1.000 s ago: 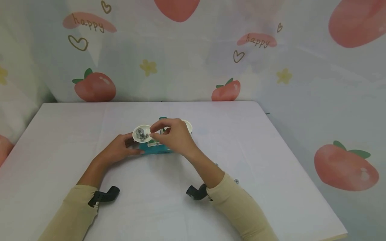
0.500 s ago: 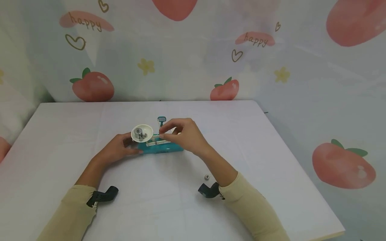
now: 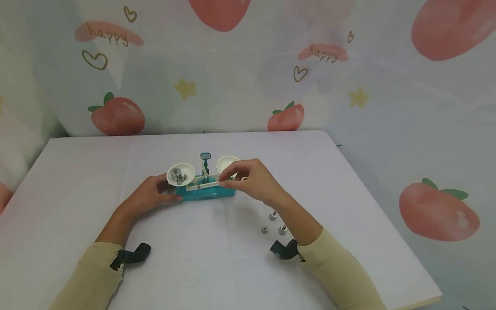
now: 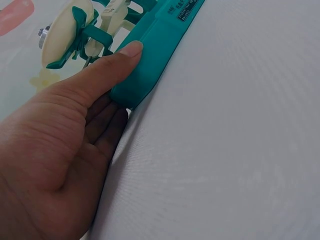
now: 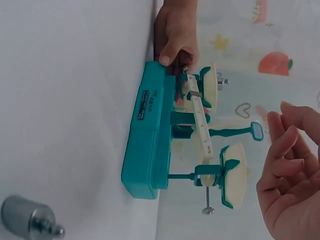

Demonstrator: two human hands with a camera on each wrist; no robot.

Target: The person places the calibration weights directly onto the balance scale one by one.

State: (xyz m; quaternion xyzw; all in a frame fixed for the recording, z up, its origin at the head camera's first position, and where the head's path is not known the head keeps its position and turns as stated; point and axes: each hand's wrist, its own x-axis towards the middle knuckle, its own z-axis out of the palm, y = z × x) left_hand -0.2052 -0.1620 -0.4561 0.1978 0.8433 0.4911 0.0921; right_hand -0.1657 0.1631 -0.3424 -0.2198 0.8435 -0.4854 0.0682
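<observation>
My left hand (image 3: 152,193) grips the left end of a teal balance scale (image 4: 145,60), thumb on the front of its base and fingers at the end. The left pan (image 3: 187,170) bears a large metal weight (image 3: 176,174) and several small ones. In the head view, my right hand (image 3: 253,181) is in front of the cream right pan (image 3: 226,162), near the right end of the white scale bar (image 3: 203,186). The right wrist view shows this hand apart from the scale, fingers loosely curled, nothing visible in them. A dark slider sits on the bar (image 5: 200,117).
Metal weights stand on the white table by the right forearm: one behind (image 3: 273,215), a small one (image 3: 265,229), and one beside the wrist camera (image 3: 283,229). A patterned cloth (image 3: 232,77) hangs behind the table.
My right hand has moved right from beside the left pan along the bar, uncovering the pointer, the bar and part of the right pan. The left hand keeps its grip.
</observation>
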